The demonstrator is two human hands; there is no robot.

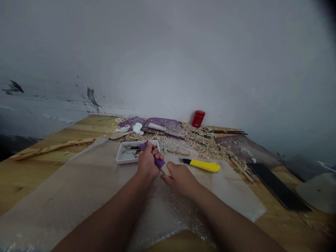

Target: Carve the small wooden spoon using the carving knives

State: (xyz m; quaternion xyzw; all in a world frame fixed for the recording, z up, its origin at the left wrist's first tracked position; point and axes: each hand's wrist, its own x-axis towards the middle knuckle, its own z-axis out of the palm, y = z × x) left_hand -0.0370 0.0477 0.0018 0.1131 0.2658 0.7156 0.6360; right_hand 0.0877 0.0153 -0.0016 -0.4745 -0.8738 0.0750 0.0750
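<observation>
My left hand (147,163) is closed around a strip of purple sandpaper (159,163), which is wrapped about a pale wooden stick (165,170). The stick's bare near end goes into my right hand (182,177), whose fingers are wrapped round it. Both hands are above a sheet of bubble wrap (99,185). Just behind my left hand stands a shallow white tray (123,161) with small tools inside. To the right of the hands lies a yellow utility knife (204,165), its black tip pointing left. A pale wooden-looking piece (178,151) rests behind the knife.
Wood shavings (202,142) spread along the back with purple sheets (168,124) and a red canister (198,119) near the wall. A long peeled stick (55,148) lies left. On the right are a dark flat slab (278,185) and a thin wooden stick (241,169).
</observation>
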